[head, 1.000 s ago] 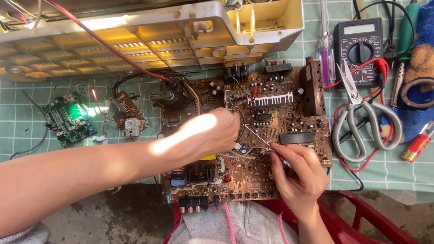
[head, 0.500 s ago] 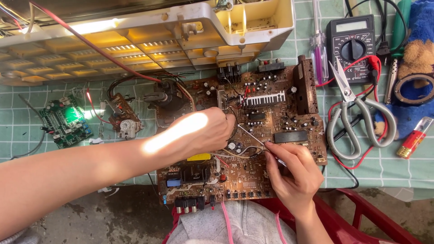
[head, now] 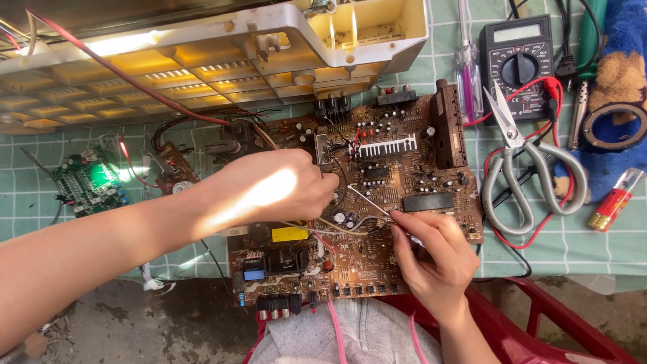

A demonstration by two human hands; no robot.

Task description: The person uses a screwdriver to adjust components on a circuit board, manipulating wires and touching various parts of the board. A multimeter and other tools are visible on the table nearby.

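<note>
**Two hands at work on a brown circuit board**

Far to the left of the fingers lies a small green circuit board on the checked green cloth; nearer, a little brown board with red and black wires sits just left of the left wrist; above the knuckles stretches the yellowed plastic casing.

The left hand rests on the large brown circuit board, its fingers curled down and pressed to the parts near the board's middle; whether they pinch anything cannot be told, since the fingertips are hidden.

Just right of those fingers a thin metal probe slants across the board, its tip close to the left fingertips; the right hand grasps its lower end between thumb and forefinger, the other fingers folded under.

Right of the right hand, off the board's edge, lie grey-handled scissors over red leads; above them a black multimeter; further right, a roll of black tape and a red lighter.
</note>
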